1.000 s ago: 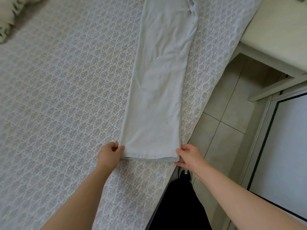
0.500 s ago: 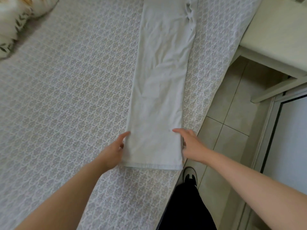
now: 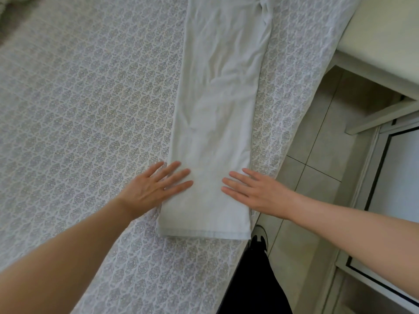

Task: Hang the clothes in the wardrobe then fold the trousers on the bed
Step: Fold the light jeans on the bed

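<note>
Pale grey-white trousers (image 3: 217, 114) on grey-and-white medallion-patterned bedspread (image 3: 90, 105).

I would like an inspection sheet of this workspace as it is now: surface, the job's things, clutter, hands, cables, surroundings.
Surface: bed with a patterned cover, lying smooth.
Job's things: pale trousers lie lengthwise near the bed edge by the floor, seemingly one leg over the other, hem toward the person, creased in the middle, not yet folded across.
Clutter: blurred soft thing at the top left corner, too unclear to name.
Hands: left hand flat, fingers spread, fingertips on the trousers' edge; right hand flat on the trousers near the hem.
Cables: nothing seen.
Surroundings: tiled floor, white furniture at the upper right, the person's shoe beside the bed.
</note>
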